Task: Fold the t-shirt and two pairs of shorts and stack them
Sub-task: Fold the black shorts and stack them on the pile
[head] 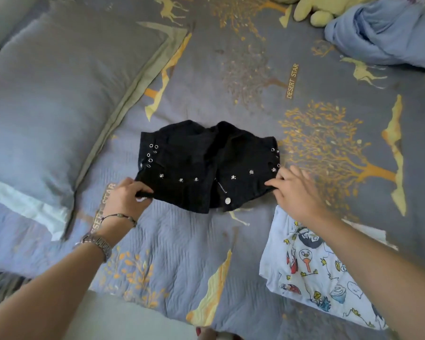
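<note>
Black denim shorts [194, 165] with silver eyelets and studs lie spread on the bed, waistband toward me, fly open. My left hand [125, 196] pinches the waistband's left corner. At the right corner, my right hand [296, 190] holds the waistband edge between thumb and fingers, the other fingers spread. A folded white garment with cartoon prints [312, 273] lies at the lower right, partly under my right forearm. A crumpled light-blue garment [388, 33] sits at the top right.
A large grey-blue pillow [54, 94] fills the left side. A yellow plush toy [324, 8] lies at the top edge beside the blue garment. The bedspread [182, 253] is grey-blue with golden trees and deer.
</note>
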{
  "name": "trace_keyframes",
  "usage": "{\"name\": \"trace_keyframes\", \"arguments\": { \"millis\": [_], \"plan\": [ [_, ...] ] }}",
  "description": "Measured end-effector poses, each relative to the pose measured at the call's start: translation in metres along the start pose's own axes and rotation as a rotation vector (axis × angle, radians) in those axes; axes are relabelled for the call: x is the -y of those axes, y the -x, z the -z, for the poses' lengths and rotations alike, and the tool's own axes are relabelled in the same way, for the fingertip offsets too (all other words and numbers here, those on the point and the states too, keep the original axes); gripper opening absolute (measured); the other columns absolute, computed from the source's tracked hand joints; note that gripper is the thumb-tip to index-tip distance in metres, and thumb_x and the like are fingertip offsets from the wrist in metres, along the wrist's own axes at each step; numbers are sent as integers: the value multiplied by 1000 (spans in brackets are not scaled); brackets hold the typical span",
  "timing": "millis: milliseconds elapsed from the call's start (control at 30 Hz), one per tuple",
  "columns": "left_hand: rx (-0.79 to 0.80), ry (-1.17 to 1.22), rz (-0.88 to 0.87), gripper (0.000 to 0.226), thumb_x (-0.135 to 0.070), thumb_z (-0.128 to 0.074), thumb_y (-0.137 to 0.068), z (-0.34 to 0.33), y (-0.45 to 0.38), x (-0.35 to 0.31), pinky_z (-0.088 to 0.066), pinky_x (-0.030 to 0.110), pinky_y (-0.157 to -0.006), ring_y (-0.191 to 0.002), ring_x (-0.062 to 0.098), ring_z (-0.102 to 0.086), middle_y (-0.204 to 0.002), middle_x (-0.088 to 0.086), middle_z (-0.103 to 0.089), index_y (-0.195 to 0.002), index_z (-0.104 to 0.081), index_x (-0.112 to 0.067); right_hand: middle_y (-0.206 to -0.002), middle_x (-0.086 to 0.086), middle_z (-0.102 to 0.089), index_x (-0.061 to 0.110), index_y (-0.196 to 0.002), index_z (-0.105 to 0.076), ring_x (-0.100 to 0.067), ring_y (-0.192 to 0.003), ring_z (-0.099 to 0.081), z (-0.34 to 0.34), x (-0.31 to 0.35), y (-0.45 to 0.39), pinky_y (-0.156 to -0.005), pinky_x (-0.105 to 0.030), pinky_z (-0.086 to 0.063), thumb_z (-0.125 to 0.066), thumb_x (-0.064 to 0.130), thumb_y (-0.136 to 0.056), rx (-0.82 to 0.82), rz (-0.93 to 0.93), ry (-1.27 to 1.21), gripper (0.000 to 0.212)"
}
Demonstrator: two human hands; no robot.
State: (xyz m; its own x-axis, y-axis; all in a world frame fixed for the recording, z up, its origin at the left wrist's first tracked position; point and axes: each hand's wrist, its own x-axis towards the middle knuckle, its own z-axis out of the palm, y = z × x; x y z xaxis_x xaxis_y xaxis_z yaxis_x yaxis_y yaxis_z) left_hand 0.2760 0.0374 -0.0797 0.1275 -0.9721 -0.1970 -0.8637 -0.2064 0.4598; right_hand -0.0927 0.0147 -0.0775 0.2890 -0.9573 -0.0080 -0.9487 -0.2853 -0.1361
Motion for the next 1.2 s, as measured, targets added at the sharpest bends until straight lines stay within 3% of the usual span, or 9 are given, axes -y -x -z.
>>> {"name": "trace_keyframes", "arguments": {
  "millis": [133, 233, 300, 367, 533, 633, 733, 933, 1200],
  "plan": [
    [112, -36, 123, 21, -7, -76, -70, -31, 34, 12, -43, 30, -76, -86, 32, -62, -92, 14, -63, -90, -73, -11, -71, -1, -59, 21, -82, -76, -27, -71, -59, -29, -1, 27, -69, -36, -49, -82, 6, -58, 106, -29, 13, 29],
    [249, -76, 168, 23, -16, -73, -75, -43, 40, 19, -45, 31, -83, -95, 30, -62, -100, 11, -65, -98, -72, -15, -91, -2, -64, 23, -105, -72, -27, -93, -59, -35, -4, 33, -86, -38, -44, -71, 15, -76, 272, -91, 35, 30],
    [382, -100, 247, 20, -31, -70, -78, -40, 34, 16, -49, 29, -81, -87, 22, -64, -96, 2, -68, -96, -70, -24, -110, 1, -62, 27, -123, -61, -22, -111, -50, -34, -8, 29, -96, -34, -33, -57, 29, -88, 437, -76, 30, 35],
    [507, -172, 308, 19, -52, -64, -78, -28, 21, 7, -52, 26, -70, -67, 16, -62, -79, -5, -66, -83, -66, -34, -109, 5, -64, 30, -121, -61, -19, -112, -49, -29, -12, 20, -95, -32, -33, -53, 44, -89, 525, -59, 6, 36],
    [249, -143, 230, 23, -51, -59, -82, 2, -34, -21, -45, 28, -75, -83, 22, -58, -82, -3, -63, -82, -67, -29, -79, 8, -67, 29, -85, -70, -18, -89, -59, -10, -19, -24, -75, -30, -45, -61, 47, -84, 283, -107, -123, 21],
    [158, -38, 83, 17, -38, -62, -84, 1, -70, -41, -41, 25, -74, -87, 19, -58, -89, -3, -64, -89, -68, -24, -91, 0, -65, 20, -99, -67, -22, -94, -57, -3, -22, -59, -76, -32, -42, -65, 32, -84, 168, -95, -209, 19],
    [116, 10, -129, 27, -29, -62, -86, -11, -102, -57, -44, 30, -87, -98, 22, -57, -107, 6, -64, -109, -63, -15, -111, -6, -62, 16, -115, -61, -27, -107, -55, -5, -28, -93, -90, -38, -43, -65, 25, -85, 122, -113, -264, 31],
    [300, -364, -102, 50, -48, -51, -88, -31, -139, -33, -37, 41, -101, -120, 29, -46, -129, 8, -52, -128, -47, -19, -126, -10, -58, 11, -123, -55, -30, -122, -49, -29, -66, -123, -103, -42, -36, -63, 28, -87, 289, -180, -279, 41],
    [371, -625, -13, 47, -56, -41, -88, -28, -153, 12, -26, 38, -100, -117, 23, -46, -122, 3, -55, -120, -46, -22, -130, -4, -56, 22, -120, -55, -31, -125, -37, -57, -72, -135, -103, -38, -21, -55, 42, -90, 386, -219, -126, 36]
  ]
}}
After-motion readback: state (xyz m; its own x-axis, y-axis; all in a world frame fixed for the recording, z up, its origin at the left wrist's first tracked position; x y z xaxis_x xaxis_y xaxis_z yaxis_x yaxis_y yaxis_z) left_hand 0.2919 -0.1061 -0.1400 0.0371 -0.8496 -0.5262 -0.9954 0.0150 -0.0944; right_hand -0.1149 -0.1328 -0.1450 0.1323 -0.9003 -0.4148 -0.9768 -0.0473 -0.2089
